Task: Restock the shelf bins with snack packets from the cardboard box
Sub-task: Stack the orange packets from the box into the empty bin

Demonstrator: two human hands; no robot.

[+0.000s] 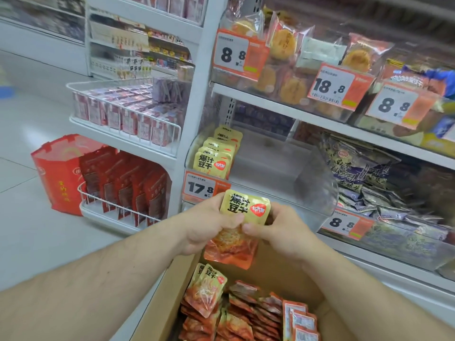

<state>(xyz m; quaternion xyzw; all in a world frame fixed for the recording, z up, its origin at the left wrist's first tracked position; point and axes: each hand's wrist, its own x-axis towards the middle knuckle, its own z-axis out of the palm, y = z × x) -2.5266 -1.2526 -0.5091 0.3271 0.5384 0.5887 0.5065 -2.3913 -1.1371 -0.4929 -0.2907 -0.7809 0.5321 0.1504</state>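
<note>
At the lower centre of the frame, both hands hold a small stack of snack packets (pixel 240 225) upright. The left hand (pixel 209 225) curls round its left edge with the thumb across the front; the right hand (pixel 275 230) pinches the right edge, thumb meeting the other near the middle. The stack hangs just above the cardboard box (pixel 290 274), whose open top at the bottom of the frame shows many more of the same yellow-and-orange packets (pixel 236 313).

Just above the hands sits the clear shelf bin (pixel 317 183), marked by a 17.8 price tag (pixel 203 188). A short row of matching packets (pixel 214 161) stands at its left end; the rest is bare.

The step looks like squaring the stack before loading. The next move calls for lifting it over the bin's front lip and standing it upright beside the row, faces forward.
</note>
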